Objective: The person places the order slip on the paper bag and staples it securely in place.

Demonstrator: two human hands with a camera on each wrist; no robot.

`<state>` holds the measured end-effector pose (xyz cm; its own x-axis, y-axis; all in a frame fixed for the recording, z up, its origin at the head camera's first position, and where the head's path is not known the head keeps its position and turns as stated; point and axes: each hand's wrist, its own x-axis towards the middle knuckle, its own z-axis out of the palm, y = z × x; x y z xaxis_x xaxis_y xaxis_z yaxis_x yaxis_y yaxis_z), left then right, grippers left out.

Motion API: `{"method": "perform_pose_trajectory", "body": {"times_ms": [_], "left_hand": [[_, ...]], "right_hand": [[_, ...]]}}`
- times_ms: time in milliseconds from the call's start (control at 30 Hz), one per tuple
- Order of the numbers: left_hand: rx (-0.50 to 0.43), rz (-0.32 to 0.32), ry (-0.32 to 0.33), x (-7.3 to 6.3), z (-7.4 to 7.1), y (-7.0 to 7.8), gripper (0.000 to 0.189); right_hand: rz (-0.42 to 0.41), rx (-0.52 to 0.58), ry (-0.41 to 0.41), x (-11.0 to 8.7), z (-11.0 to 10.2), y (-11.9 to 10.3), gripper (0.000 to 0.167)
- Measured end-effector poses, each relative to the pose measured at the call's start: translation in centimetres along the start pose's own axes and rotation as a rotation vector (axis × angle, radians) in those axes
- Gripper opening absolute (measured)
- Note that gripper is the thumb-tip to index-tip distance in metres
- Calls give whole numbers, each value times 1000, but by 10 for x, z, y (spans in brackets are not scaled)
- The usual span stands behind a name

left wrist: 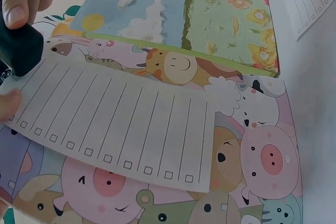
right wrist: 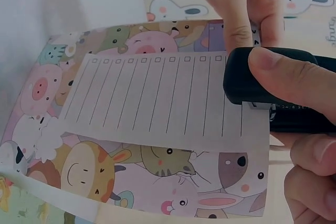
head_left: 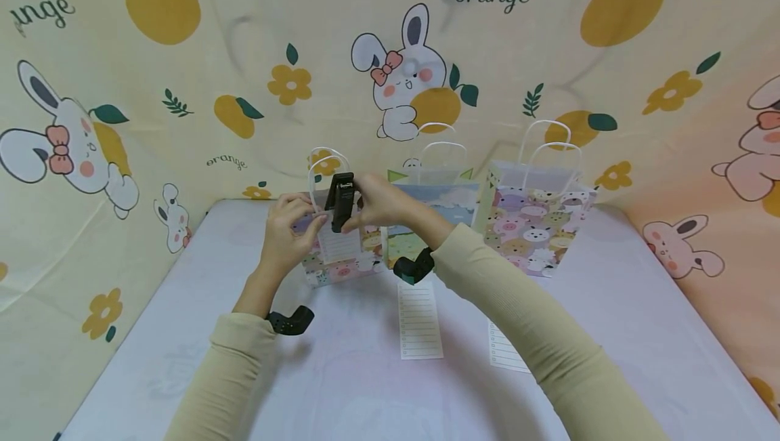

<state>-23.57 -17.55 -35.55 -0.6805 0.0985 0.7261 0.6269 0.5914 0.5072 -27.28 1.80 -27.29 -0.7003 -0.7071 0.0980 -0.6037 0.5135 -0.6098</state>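
Observation:
At the left stands a paper bag (head_left: pixel 344 273) printed with cartoon animals and fitted with white handles. A lined checklist slip (left wrist: pixel 121 124) with small boxes lies against its front, its upper end at the bag's top edge. My left hand (head_left: pixel 288 232) pinches the slip and the bag's edge between thumb and fingers. From the right, my right hand (head_left: pixel 385 204) grips a black stapler (right wrist: pixel 239 80), thumb on its top. The stapler's jaws straddle the slip and bag edge. Whether a staple is in cannot be seen.
Behind my right wrist stands a bag with a painted landscape (head_left: pixel 453 200). Farther right is another animal-print bag (head_left: pixel 536 231). Two slips lie on the white table: one in the middle (head_left: pixel 420 322), another (head_left: pixel 507 347) partly under my right sleeve. A patterned cloth (head_left: pixel 390 34) hangs behind.

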Motion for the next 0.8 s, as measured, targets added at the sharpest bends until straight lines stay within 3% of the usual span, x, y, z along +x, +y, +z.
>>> {"method": "perform_pose_trajectory", "body": {"times_ms": [800], "left_hand": [[10, 6, 9, -1, 1, -2, 8]], "right_hand": [[34, -38, -19, 5, 0, -4, 52]]}}
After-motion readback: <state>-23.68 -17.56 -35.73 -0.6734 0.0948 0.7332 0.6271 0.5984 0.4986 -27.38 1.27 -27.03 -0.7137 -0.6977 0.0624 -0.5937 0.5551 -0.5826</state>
